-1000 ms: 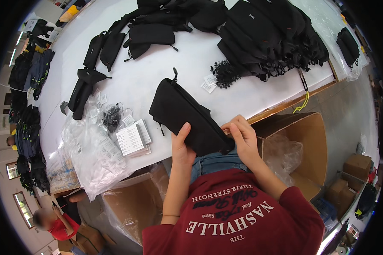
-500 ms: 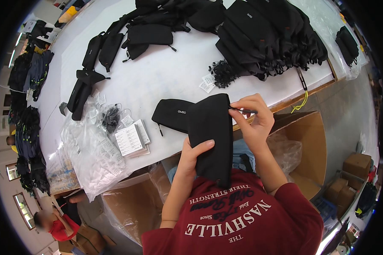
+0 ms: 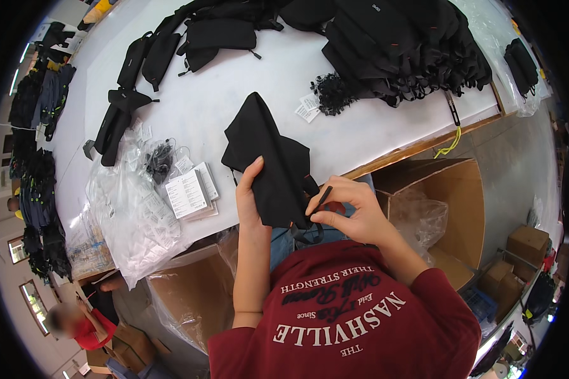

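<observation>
My left hand (image 3: 251, 192) is closed on a black fabric pouch (image 3: 262, 148), thumb on top, held slanting over the table's near edge. Pinched between the fingers of my right hand (image 3: 351, 211) is a short black stick-like pull (image 3: 323, 197), close to the pouch's lower end. A black loop hangs at that end, and a small orange tab shows there. Behind the held pouch, a second black pouch (image 3: 294, 155) lies partly hidden on the white table (image 3: 189, 120).
A large heap of black pouches (image 3: 398, 50) covers the far right. More pouches (image 3: 161, 60) lie far left. White printed cards (image 3: 186, 192) and a clear plastic bag (image 3: 133, 221) sit near left. Black cords (image 3: 334, 93) lie by the heap. An open cardboard box (image 3: 461, 221) stands at right.
The held pouch has moved left and tilted, its top now leaning left. My right hand has gone from the pouch's upper right corner down to its lower end.
</observation>
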Demonstrator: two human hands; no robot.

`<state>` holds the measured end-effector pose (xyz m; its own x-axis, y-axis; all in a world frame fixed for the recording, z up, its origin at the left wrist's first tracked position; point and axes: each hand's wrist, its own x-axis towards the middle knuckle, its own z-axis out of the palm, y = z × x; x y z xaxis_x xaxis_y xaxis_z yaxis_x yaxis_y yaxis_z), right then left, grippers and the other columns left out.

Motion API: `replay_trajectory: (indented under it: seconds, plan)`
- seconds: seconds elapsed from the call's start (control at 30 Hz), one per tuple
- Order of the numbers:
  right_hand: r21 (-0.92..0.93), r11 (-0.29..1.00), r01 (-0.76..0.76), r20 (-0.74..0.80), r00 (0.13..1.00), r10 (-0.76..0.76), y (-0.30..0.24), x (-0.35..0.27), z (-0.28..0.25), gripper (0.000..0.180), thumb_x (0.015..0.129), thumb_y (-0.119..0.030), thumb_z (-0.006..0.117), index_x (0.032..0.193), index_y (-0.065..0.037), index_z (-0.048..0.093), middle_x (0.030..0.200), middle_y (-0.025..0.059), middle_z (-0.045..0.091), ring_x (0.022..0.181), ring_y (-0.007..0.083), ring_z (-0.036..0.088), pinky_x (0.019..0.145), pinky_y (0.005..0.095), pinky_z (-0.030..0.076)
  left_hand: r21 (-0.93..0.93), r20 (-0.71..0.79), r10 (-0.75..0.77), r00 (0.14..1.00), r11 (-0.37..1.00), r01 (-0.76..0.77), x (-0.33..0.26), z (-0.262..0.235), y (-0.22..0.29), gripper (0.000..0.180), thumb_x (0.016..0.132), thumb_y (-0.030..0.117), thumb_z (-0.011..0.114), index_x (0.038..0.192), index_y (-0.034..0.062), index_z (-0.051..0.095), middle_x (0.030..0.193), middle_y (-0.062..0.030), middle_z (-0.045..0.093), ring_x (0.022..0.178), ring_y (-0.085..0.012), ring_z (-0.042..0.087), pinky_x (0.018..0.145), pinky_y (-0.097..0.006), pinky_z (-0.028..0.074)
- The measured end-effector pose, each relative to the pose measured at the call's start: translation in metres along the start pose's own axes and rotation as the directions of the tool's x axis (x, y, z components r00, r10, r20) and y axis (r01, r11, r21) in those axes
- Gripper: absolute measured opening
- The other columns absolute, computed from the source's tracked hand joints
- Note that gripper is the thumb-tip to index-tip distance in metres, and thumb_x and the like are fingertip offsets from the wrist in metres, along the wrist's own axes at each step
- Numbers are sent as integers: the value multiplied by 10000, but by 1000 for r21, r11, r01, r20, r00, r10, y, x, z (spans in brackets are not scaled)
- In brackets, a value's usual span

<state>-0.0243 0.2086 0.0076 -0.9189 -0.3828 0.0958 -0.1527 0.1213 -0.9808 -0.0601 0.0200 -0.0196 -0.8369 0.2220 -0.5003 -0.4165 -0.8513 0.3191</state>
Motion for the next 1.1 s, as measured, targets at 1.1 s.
replay_trajectory:
  seconds: [1.1]
  plan:
    - [-64,967,-248,163,953,256,-21,24,-95,390,662,10,768,1033,-104,732,704,-45,616,529,53,300,495,224,286,648,743,343,575,-152,-747,-17,-9,35,470,853,477,622,929,23,715,1067,-103,542,850,-192,536,708,-288,422]
